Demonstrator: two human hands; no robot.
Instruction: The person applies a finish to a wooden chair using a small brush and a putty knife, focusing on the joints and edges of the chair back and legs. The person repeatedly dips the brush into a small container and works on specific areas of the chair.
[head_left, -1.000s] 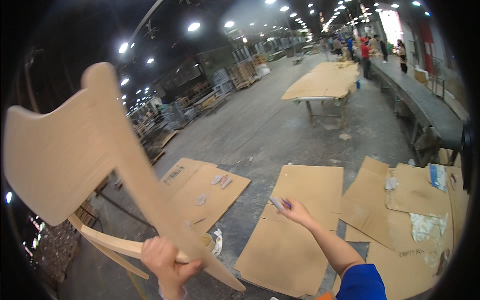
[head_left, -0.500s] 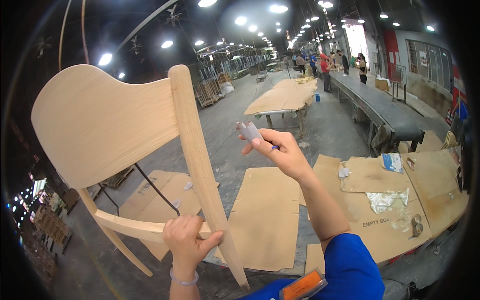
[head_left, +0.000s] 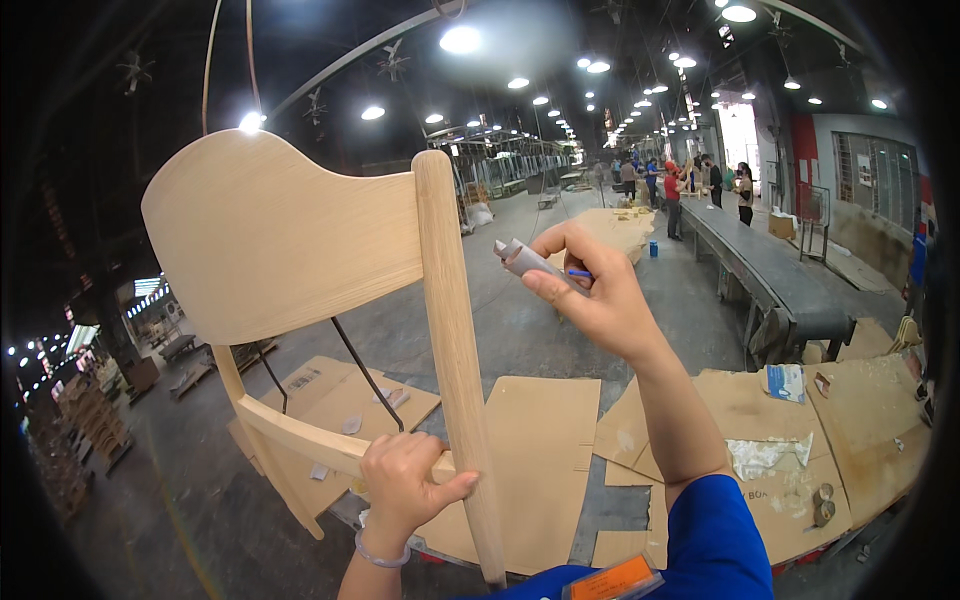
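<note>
A pale wooden chair back frame [head_left: 285, 240] stands at the left, with a broad curved top panel and a round-ended side post [head_left: 450, 330]. My left hand [head_left: 405, 485] is closed round the right end of its lower rail [head_left: 300, 430], the thumb against the post. To the right of the post, my right hand [head_left: 600, 295] is raised and pinches a folded grey sheet of sandpaper [head_left: 530, 265], apart from the wood. A small blue thing [head_left: 578, 274] shows at its fingers; its kind is unclear.
Flat cardboard [head_left: 540, 470] covers the work surface below, with crumpled plastic [head_left: 768, 457] and small round metal pieces [head_left: 824, 505] at right. Thin dark rods [head_left: 365, 375] show behind the chair. Beyond stand a long conveyor [head_left: 745, 255], a blue can [head_left: 653, 248] and several people.
The chair frame sits farther right in view and looks more upright. My right hand with the sandpaper has also shifted right, its fingers more curled. My left hand keeps its hold on the rail.
</note>
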